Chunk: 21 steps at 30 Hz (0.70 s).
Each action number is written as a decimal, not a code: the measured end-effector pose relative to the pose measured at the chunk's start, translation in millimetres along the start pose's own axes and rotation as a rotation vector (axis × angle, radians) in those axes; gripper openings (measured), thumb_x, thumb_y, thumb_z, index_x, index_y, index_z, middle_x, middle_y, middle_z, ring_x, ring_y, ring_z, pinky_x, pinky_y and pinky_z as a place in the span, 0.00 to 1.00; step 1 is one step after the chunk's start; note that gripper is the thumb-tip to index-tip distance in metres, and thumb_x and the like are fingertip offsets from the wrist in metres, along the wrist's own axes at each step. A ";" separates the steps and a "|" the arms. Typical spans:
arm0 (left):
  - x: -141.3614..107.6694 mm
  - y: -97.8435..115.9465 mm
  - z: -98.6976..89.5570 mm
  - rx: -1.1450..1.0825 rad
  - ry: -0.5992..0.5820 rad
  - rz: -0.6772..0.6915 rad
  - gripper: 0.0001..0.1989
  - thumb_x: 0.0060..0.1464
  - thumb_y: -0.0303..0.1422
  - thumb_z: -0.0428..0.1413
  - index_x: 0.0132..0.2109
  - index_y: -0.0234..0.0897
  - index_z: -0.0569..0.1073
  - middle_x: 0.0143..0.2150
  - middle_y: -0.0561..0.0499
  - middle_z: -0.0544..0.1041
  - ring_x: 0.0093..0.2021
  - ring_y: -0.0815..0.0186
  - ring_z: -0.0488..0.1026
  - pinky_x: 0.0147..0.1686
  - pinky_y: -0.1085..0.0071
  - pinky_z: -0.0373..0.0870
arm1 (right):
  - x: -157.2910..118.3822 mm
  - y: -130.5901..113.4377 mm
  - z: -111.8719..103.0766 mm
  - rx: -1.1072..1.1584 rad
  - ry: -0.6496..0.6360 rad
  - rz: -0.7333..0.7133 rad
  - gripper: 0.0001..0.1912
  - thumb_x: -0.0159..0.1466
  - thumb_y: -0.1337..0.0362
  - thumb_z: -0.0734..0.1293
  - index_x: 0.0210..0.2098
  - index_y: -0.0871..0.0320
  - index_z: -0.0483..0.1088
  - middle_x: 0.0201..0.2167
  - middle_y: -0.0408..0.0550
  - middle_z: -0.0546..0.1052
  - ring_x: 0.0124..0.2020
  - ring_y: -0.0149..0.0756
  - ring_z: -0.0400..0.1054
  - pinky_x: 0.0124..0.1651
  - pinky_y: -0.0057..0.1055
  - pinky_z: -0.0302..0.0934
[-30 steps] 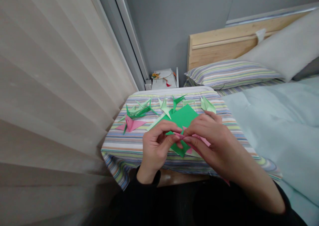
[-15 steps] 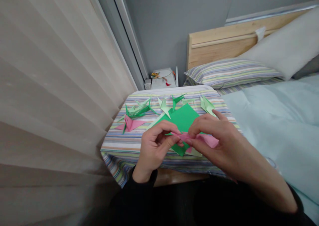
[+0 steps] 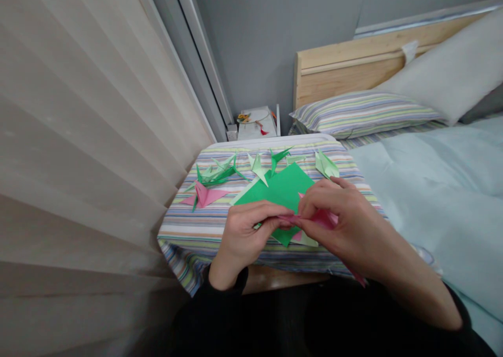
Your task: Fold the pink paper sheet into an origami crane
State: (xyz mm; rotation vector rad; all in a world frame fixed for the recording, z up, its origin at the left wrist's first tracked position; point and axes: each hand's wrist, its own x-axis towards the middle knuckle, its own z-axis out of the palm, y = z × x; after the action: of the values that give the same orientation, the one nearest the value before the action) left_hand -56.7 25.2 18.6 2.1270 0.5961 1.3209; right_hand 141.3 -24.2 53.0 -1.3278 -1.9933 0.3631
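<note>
Both hands pinch one piece of pink origami paper (image 3: 325, 218), held just above the near part of the table. My left hand (image 3: 251, 234) grips its narrow left end between thumb and fingers. My right hand (image 3: 341, 215) pinches it close to the left fingertips and covers much of the paper. Below lies a green square sheet (image 3: 288, 184), with a pale green sheet (image 3: 310, 241) partly under it. To the left rests a pink paper crane (image 3: 204, 194), beside several green paper cranes (image 3: 216, 173). A pale green folded crane (image 3: 326, 164) sits beyond my right hand.
A striped cloth (image 3: 184, 223) covers the small table. A pleated curtain (image 3: 98, 163) hangs on the left. On the right is a bed with a light blue cover (image 3: 432, 173) and a striped pillow (image 3: 365, 115). A white stand (image 3: 257, 123) with small items is behind.
My left hand has shifted slightly right, its fingers closing nearer to the right ones. The pink paper has turned, and a pink tip now shows below my right hand.
</note>
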 end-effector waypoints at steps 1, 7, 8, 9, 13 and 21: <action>-0.3 0.5 0.5 -0.002 0.003 -0.014 0.08 0.60 0.22 0.63 0.41 0.39 0.85 0.33 0.50 0.87 0.30 0.67 0.84 0.33 0.74 0.81 | 0.1 0.1 0.2 0.000 0.001 0.008 0.11 0.64 0.71 0.71 0.26 0.55 0.73 0.26 0.40 0.76 0.35 0.38 0.72 0.65 0.55 0.54; -0.5 2.3 2.6 -0.020 0.006 -0.066 0.04 0.59 0.25 0.65 0.39 0.38 0.85 0.31 0.49 0.86 0.29 0.65 0.84 0.31 0.73 0.81 | -0.1 2.6 1.2 -0.012 0.019 0.009 0.11 0.65 0.71 0.71 0.26 0.55 0.73 0.27 0.41 0.77 0.35 0.38 0.73 0.59 0.51 0.59; -0.6 2.0 2.9 -0.031 0.004 -0.068 0.04 0.59 0.25 0.65 0.39 0.38 0.85 0.31 0.49 0.86 0.29 0.65 0.84 0.30 0.73 0.81 | 0.1 3.2 1.3 -0.011 0.018 0.003 0.11 0.65 0.71 0.70 0.26 0.55 0.73 0.26 0.41 0.77 0.34 0.38 0.73 0.58 0.50 0.60; -0.9 1.6 3.3 -0.046 0.002 -0.076 0.04 0.59 0.25 0.65 0.39 0.37 0.84 0.31 0.49 0.86 0.29 0.65 0.84 0.30 0.73 0.81 | 0.3 3.6 1.6 -0.009 0.017 0.000 0.11 0.64 0.71 0.70 0.26 0.54 0.73 0.26 0.41 0.77 0.34 0.39 0.73 0.57 0.49 0.61; -5.0 -1.7 6.7 -0.195 0.033 -0.192 0.04 0.59 0.25 0.66 0.40 0.37 0.83 0.33 0.49 0.86 0.31 0.64 0.85 0.32 0.73 0.84 | 1.5 3.4 3.1 0.011 0.062 0.034 0.11 0.62 0.73 0.70 0.26 0.54 0.72 0.26 0.41 0.78 0.34 0.40 0.73 0.55 0.50 0.62; -9.2 -3.2 10.9 -0.336 0.077 -0.298 0.09 0.59 0.26 0.66 0.46 0.39 0.78 0.36 0.49 0.87 0.34 0.62 0.87 0.37 0.72 0.85 | -1.1 2.0 6.7 -0.017 0.067 0.068 0.14 0.63 0.74 0.69 0.45 0.52 0.71 0.36 0.40 0.83 0.44 0.43 0.77 0.68 0.68 0.44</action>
State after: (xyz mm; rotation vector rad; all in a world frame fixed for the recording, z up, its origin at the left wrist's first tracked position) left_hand -50.9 19.4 6.5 1.6535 0.6436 1.2399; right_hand 138.3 -23.4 46.6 -1.4024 -1.9034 0.3297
